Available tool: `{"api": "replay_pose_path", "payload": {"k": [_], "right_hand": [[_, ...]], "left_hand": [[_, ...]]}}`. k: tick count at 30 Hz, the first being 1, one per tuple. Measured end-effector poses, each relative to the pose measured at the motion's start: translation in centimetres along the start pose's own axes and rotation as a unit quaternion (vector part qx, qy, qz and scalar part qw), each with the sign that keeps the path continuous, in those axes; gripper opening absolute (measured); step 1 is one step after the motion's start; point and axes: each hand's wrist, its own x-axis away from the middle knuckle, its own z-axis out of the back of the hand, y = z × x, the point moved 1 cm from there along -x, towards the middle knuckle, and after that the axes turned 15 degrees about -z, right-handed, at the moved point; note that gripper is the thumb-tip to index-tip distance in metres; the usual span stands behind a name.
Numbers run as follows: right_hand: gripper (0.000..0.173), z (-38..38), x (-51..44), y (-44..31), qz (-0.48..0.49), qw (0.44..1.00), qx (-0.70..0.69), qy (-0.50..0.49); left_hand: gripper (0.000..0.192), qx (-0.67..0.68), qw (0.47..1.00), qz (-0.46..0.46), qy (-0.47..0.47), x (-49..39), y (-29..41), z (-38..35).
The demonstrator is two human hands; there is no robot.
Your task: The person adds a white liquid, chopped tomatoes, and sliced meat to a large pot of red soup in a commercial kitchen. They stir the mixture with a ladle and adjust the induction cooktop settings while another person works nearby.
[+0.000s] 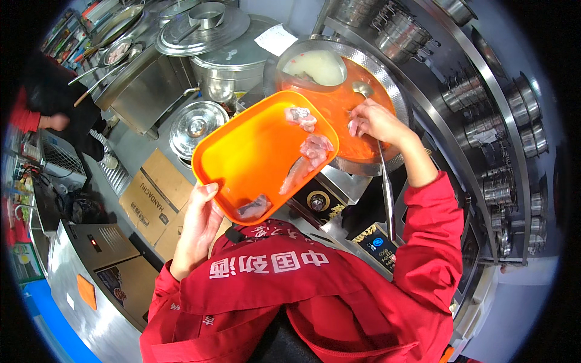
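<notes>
My left hand (203, 213) grips the lower left rim of an orange plastic tray (245, 149), which is tilted beside a large wok (399, 104). Pieces of raw fish (316, 147) lie along the tray's right side, and another piece sits at its near edge. Over the wok's orange-red broth (349, 140), my right hand (370, 122) holds a pinkish raw piece (356, 127) in its fingers. A long-handled metal ladle (362, 87) rests in the broth, its handle passing under my right wrist. A metal pot of pale liquid (313, 66) stands at the wok's far side.
A lidded stockpot (227, 75) stands left of the wok, near a round metal lid (198, 121). Stacked steel pots (401, 38) fill shelves on the right. Flattened cardboard (156, 195) lies on the floor. A person in dark clothes (59, 100) stands at far left, one hand showing.
</notes>
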Motion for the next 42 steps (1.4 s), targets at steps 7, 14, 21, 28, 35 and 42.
{"api": "replay_pose_path", "payload": {"k": [7, 14, 21, 28, 35, 42], "right_hand": [[0.01, 3.3, 2.9, -9.6, 0.107, 0.986, 0.125, -0.038], [0.02, 1.7, 1.5, -12.0, 0.049, 0.983, 0.001, -0.176], [0.05, 0.2, 2.2, -12.3, 0.156, 0.978, -0.012, -0.137], [0.021, -1.5, 2.6, -14.0, 0.166, 0.935, -0.109, -0.293], [0.014, -1.3, 2.8, -13.7, 0.17, 0.948, -0.11, -0.246], [0.018, -2.0, 3.0, -13.0, 0.158, 0.94, -0.037, -0.3]], "left_hand": [[0.043, -0.036, 0.999, -0.002, -0.006, 0.2, 0.2, -0.4], [0.049, 0.0, 0.999, 0.033, -0.032, 0.5, 0.3, -1.0], [0.05, 0.006, 0.999, 0.043, -0.033, 0.9, 0.4, -1.9], [0.049, -0.018, 0.999, 0.039, -0.032, 1.3, 0.1, -2.3], [0.044, -0.042, 0.999, 0.025, -0.023, 1.0, -0.3, -2.0], [0.044, -0.061, 0.997, 0.033, -0.038, 1.2, -0.6, -2.1]]}}
